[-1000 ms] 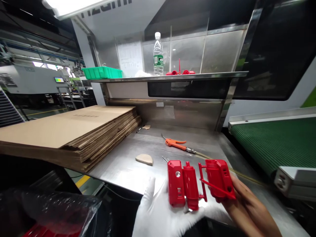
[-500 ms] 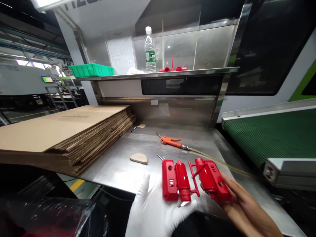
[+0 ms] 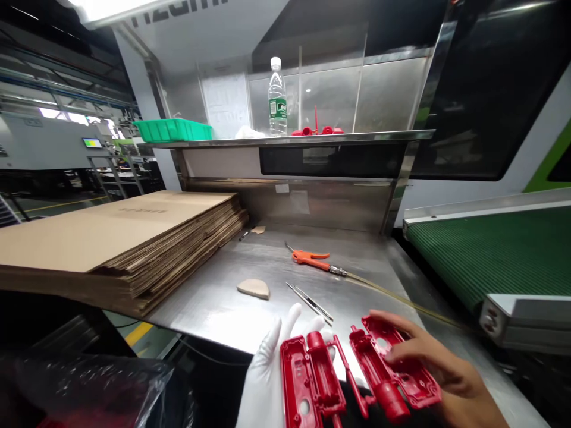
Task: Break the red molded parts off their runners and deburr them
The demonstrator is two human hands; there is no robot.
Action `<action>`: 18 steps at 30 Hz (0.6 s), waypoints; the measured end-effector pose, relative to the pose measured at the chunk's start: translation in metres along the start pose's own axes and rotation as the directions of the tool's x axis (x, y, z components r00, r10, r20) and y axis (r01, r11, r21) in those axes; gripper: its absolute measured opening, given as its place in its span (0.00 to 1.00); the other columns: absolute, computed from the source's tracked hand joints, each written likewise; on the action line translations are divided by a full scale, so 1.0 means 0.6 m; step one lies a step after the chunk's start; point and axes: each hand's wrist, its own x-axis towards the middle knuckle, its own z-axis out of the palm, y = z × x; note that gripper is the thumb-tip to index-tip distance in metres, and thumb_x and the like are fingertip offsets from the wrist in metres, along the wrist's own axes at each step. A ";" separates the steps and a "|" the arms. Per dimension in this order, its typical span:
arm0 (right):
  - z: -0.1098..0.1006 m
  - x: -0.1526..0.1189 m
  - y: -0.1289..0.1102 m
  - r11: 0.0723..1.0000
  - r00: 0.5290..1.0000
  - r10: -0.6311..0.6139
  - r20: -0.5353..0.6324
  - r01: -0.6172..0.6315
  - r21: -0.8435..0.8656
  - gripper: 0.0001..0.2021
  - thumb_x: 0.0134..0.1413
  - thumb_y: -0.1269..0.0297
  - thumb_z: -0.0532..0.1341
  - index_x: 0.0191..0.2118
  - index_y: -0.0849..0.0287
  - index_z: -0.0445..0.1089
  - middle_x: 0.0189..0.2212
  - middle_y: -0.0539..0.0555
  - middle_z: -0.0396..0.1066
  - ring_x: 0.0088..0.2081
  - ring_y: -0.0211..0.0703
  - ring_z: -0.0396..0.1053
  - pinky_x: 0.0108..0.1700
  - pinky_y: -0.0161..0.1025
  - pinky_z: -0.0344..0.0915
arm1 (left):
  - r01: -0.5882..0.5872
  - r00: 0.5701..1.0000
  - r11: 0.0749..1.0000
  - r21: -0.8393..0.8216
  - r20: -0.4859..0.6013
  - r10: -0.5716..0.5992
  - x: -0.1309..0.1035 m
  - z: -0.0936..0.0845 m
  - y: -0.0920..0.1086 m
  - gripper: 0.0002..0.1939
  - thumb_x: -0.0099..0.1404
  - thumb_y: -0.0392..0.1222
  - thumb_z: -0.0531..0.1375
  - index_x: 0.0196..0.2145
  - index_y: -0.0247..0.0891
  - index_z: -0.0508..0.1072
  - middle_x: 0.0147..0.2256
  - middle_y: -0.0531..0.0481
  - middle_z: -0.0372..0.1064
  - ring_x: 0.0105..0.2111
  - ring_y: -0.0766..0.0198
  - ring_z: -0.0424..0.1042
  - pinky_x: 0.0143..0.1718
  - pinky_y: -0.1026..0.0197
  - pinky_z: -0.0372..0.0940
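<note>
Red moulded plastic fills the bottom centre of the frame: we hold a two-half red housing moulding (image 3: pixel 352 374), its hollow insides facing up, the halves joined by a thin runner. Our left hand (image 3: pixel 272 380), in a white glove, lies open and flat beneath the left half, supporting it from below instead of clasping it. Our right hand (image 3: pixel 428 362), bare, rests its fingers on the right half, pressing it lightly from above; it is not closed round it.

We judge that we are at the inspection step, looking over the inner faces of the part. Any further move calls for a firmer hold on both halves, since the thin runner between them looks easy to bend.

Just beyond the hands, metal tweezers (image 3: pixel 309 302) lie on the steel worktable (image 3: pixel 209 303), with a small tan pad (image 3: pixel 253 289) to their left. Further back lies an orange air blow gun (image 3: pixel 312 260) on its hose. A stack of flat cardboard (image 3: pixel 116 244) fills the left, a green conveyor belt (image 3: pixel 495 255) the right. On the shelf at top stand a water bottle (image 3: pixel 277 98) and a green tray (image 3: pixel 173 129).
</note>
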 end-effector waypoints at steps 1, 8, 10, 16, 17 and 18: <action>0.007 -0.004 -0.007 1.000 0.999 -0.021 -0.026 0.021 -0.018 0.08 0.50 0.53 0.71 0.33 0.48 0.77 0.62 0.48 0.63 0.60 0.52 0.64 0.58 0.34 0.64 | 0.007 1.000 1.000 -0.020 -0.003 -0.007 0.000 -0.001 0.001 0.20 0.69 0.52 0.59 0.52 0.36 0.71 0.52 0.42 0.70 0.49 0.53 0.72 0.50 0.44 0.69; 0.044 -0.016 -0.023 0.970 0.958 -0.243 -0.155 0.236 -0.062 0.08 0.54 0.50 0.69 0.36 0.46 0.78 0.63 0.49 0.60 0.61 0.52 0.63 0.57 0.33 0.65 | 0.003 0.999 0.991 -0.132 -0.044 -0.008 -0.008 0.000 -0.003 0.20 0.69 0.50 0.59 0.54 0.37 0.69 0.52 0.42 0.69 0.47 0.54 0.72 0.46 0.47 0.71; 0.043 -0.015 -0.019 0.949 0.936 -0.315 -0.156 0.305 -0.083 0.09 0.57 0.50 0.66 0.37 0.47 0.77 0.64 0.49 0.57 0.62 0.52 0.61 0.58 0.33 0.65 | -0.011 0.999 0.988 -0.155 -0.054 0.003 -0.008 -0.005 -0.002 0.20 0.69 0.49 0.59 0.54 0.38 0.69 0.52 0.42 0.69 0.47 0.54 0.72 0.47 0.47 0.71; 0.062 -0.013 -0.008 0.885 0.897 -0.442 0.013 0.438 -0.156 0.08 0.60 0.66 0.64 0.44 0.46 0.74 0.66 0.51 0.53 0.61 0.49 0.62 0.57 0.35 0.67 | 0.006 1.000 0.976 -0.216 -0.027 -0.012 -0.004 -0.038 0.001 0.22 0.69 0.50 0.59 0.57 0.38 0.68 0.56 0.41 0.67 0.51 0.51 0.71 0.51 0.42 0.69; 0.070 -0.013 -0.005 0.891 0.899 -0.438 0.000 0.434 -0.132 0.08 0.61 0.66 0.64 0.44 0.46 0.74 0.65 0.51 0.53 0.61 0.50 0.62 0.56 0.36 0.68 | 0.015 1.000 0.974 -0.227 -0.019 -0.020 -0.004 -0.046 0.001 0.24 0.69 0.49 0.59 0.59 0.40 0.66 0.58 0.40 0.67 0.53 0.49 0.71 0.52 0.40 0.69; 0.078 -0.014 -0.002 0.896 0.901 -0.434 -0.017 0.430 -0.110 0.09 0.61 0.67 0.64 0.45 0.46 0.74 0.65 0.51 0.53 0.61 0.50 0.62 0.56 0.37 0.69 | 0.023 1.000 0.971 -0.239 -0.012 -0.026 -0.004 -0.054 0.002 0.25 0.69 0.48 0.59 0.61 0.42 0.64 0.59 0.39 0.66 0.55 0.48 0.70 0.54 0.38 0.68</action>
